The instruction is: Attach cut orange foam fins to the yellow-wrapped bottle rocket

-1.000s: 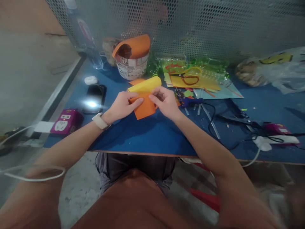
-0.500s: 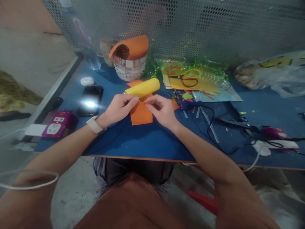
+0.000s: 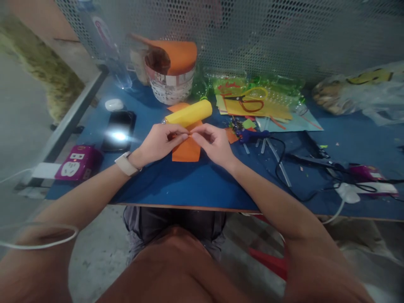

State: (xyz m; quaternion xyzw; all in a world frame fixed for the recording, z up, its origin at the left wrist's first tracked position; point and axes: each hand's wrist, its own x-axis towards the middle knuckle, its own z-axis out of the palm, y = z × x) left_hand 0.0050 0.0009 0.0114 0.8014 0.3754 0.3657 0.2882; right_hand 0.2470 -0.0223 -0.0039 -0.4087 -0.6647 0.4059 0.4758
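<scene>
The orange paper [image 3: 185,155] is at the middle of the bench [image 3: 176,189], near its front edge, with its straight lower edge toward the person. Over its upper part the two hands meet: the left hand [image 3: 159,144] and the right hand [image 3: 217,146] each have thumb and fingers drawn together, clamped on the paper (the exact spot of the pinch is hidden by the fingertips). A pale wristband [image 3: 126,164] circles the left wrist.

Just behind the hands lies a yellow roll [image 3: 194,112], slanting up to the right. Beyond it stands a white pot [image 3: 172,88] with a curled orange sheet [image 3: 181,54] in its mouth. To the right, scissors [image 3: 252,105] rest on yellow sheets [image 3: 276,112]; nearer, a blue glue gun [image 3: 252,135] lies beside clear sticks [image 3: 279,163]. To the left are a dark phone [image 3: 118,128] with glare on its screen, a white case [image 3: 114,104] and a purple socket block [image 3: 77,162].
</scene>
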